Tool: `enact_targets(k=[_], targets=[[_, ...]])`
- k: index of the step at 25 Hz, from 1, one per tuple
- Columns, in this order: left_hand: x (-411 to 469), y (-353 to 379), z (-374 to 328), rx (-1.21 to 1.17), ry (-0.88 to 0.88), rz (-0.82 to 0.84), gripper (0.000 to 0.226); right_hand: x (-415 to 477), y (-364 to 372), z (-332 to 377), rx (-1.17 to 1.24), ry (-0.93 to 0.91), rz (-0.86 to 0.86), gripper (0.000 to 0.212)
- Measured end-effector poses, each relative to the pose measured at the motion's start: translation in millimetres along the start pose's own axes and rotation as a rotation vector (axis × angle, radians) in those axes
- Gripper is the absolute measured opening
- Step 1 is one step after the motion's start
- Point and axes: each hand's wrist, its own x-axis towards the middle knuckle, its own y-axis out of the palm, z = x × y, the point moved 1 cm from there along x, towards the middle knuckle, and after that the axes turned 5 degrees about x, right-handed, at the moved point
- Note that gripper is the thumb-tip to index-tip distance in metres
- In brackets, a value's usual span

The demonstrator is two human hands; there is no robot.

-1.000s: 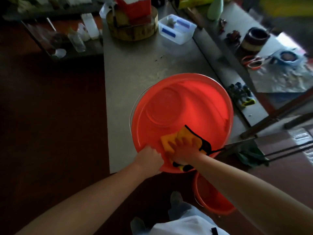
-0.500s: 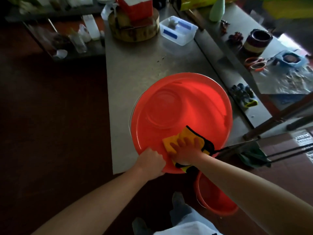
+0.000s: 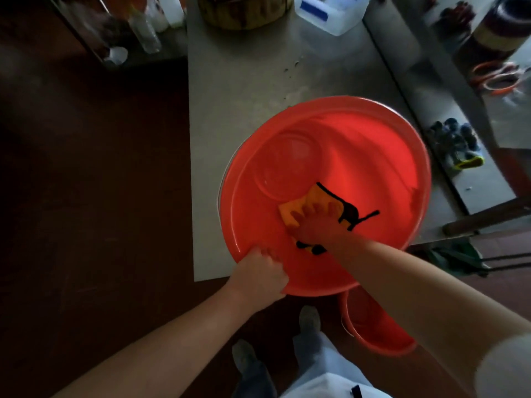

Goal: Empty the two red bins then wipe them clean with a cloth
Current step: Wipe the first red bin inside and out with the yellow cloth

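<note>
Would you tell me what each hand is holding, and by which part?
The left hand grips the bin by its near rim. The right hand grips nothing; its spread fingers press the cloth inside the bin.

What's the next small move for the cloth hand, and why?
Probably sweep the yellow cloth sideways along the wall. The right hand presses it flat on the large red bin's near inner wall, most of the inside lies beyond it, and the left hand grips the near rim.

The grey table [image 3: 244, 90] carries a large red bin [image 3: 373, 145] at its near edge, and a wooden block [image 3: 244, 12] and a clear plastic box [image 3: 330, 17] at the far end. A smaller red bin [image 3: 370, 326] stands on the floor [image 3: 86, 196].
</note>
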Motion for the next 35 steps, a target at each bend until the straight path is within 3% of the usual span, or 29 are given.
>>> enact_targets(k=[4, 10, 15, 22, 26, 31, 35], targets=[[1, 3, 11, -0.056, 0.009, -0.015, 0.044, -41, -6, 4, -0.006, -0.092, 0.055, 0.08], [-15, 4, 41, 0.019, 0.015, -0.033, 0.039, -123, -10, 0, -0.057, -0.167, 0.166, 0.121], [-28, 10, 65, 0.127, -0.003, -0.015, 0.024, -157, -14, 2, -0.265, -0.149, 0.064, 0.111], [-55, 9, 129, 0.384, -0.029, 0.07, 0.035, -176, -29, 10, -0.503, -0.183, -0.142, 0.084], [-46, 17, 89, 0.244, -0.075, 0.128, 0.053, -177, -29, 12, -0.515, -0.208, -0.167, 0.079], [-21, 23, 14, -0.225, -0.156, -0.204, 0.064, -173, -23, 22, -0.295, -0.184, -0.179, 0.084], [-24, 40, 21, -0.044, -0.104, -0.296, 0.059, -174, -10, 14, -0.275, -0.204, -0.191, 0.088]])
